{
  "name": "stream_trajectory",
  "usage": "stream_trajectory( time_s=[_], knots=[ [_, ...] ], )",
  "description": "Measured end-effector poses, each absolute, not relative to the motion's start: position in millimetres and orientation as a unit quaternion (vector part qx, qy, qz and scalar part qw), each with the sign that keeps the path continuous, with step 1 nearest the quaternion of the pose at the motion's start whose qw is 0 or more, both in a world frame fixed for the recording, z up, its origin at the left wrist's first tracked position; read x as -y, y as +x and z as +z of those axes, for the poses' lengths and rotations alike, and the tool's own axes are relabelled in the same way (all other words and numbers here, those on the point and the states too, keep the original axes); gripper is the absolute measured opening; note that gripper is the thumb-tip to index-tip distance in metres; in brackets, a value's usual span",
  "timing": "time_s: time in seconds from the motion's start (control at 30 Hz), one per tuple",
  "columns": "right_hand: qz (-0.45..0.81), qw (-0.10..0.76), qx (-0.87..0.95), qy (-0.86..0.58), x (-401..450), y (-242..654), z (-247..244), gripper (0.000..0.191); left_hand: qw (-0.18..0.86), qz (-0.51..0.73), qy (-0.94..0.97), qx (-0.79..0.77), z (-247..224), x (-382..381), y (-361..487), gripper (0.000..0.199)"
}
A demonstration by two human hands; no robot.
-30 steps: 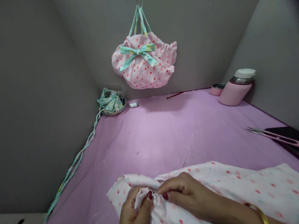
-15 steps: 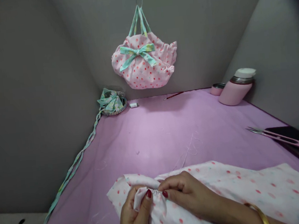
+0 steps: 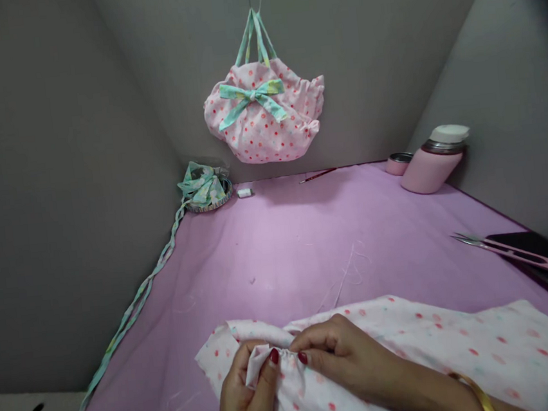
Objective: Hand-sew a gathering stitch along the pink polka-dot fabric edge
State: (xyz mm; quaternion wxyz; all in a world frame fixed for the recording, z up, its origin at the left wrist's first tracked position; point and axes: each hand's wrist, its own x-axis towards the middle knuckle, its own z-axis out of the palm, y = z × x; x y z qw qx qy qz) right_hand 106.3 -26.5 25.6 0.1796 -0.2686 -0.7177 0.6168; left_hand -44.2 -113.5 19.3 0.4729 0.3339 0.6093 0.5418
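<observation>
The left hand [image 3: 247, 399] comes up from the bottom edge with its thumb and forefinger pinched on a small raised fold of the dotted fabric [image 3: 462, 349]. Touching it from the right, the right hand [image 3: 339, 354] lies knuckles-up with its fingers curled, nipping the gathered edge of the same cloth just beside the left thumb. Both hands are closed on that cloth, and their fingertips meet at the puckered spot.

The fabric lies on the purple table cover [image 3: 282, 243] directly under and to the right of the hands, spreading away past the right wrist. It looks thin, light and limp: it wrinkles freely and will likely bunch or slide on the cover rather than keep a shape. The gathered edge between the fingertips seems the sound place to hold it, since a grip further out would probably just lift loose cloth. A gold bangle [image 3: 476, 393] sits on the right wrist.

Well beyond the left hand, a long patterned strip [image 3: 133, 309] runs along the wall to a small basket [image 3: 207, 189]. Straight ahead of the hands, far off, a finished pouch [image 3: 265, 112] hangs on the wall. Loose threads [image 3: 344, 279] lie just ahead of the right hand. Far right are a pink flask [image 3: 432, 164] and thread snips [image 3: 506, 251].
</observation>
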Motion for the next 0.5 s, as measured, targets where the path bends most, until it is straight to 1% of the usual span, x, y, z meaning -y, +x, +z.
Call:
stream_trajectory(
  time_s=[0.17,0.33,0.5],
  knots=[
    [0.578,0.170,0.749,-0.276,27,106,26,0.028,0.446,0.553,0.344,-0.613,13,116,-44,0.017],
    [0.529,0.168,0.781,-0.287,28,106,27,0.026,0.391,0.507,0.405,-0.652,2,120,-44,0.021],
    [0.526,0.176,0.780,-0.288,28,107,27,0.023,0.435,0.526,0.364,-0.634,11,116,-43,0.020]
  ],
)
